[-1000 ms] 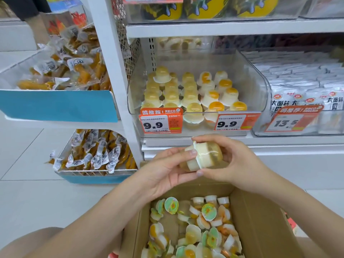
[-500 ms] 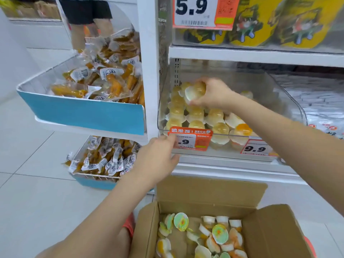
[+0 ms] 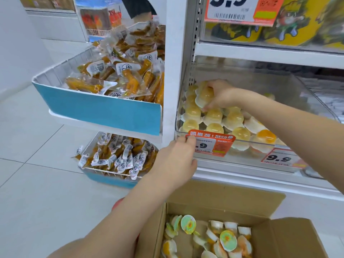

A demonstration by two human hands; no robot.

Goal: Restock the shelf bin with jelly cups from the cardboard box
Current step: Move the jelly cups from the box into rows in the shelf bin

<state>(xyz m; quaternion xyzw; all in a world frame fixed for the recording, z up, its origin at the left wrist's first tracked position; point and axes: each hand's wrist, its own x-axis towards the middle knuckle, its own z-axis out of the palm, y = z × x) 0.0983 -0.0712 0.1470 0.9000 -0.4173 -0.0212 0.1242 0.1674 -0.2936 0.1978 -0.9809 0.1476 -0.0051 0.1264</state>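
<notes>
Head view. I have my right hand (image 3: 220, 94) inside the clear shelf bin (image 3: 305, 90), its fingers curled over a yellow jelly cup (image 3: 204, 98) that sits dome-up on the back-left rows of cups already stocked. The cup touches the ones beneath it, and the fingertips are pressed at its white rim; I judge this as the placing step, with the cup seated or nearly so but not yet let go.

My left hand (image 3: 177, 157) is below and to the left of the right hand, at the bin's front lip. Its fingers are curled loosely, the fingertips touching the edge of the orange price tag (image 3: 214, 144); it pinches nothing that I can see, and I read it as steadying the bin.

The stocked jelly cups (image 3: 214, 120) fill the space in front of the right hand, in rows running toward the left hand; further right lie a few orange-centred cups (image 3: 265, 136). The cardboard box (image 3: 279, 237) stands open below both hands, nearest to me, with many loose jelly cups (image 3: 228, 239) inside.

Left of the left hand are two blue-fronted bins of wrapped snacks (image 3: 115, 79).

Next move, as I judge it: release the cup squarely so it does not roll off its neighbours, draw the right hand out, and reach down into the box for another.
</notes>
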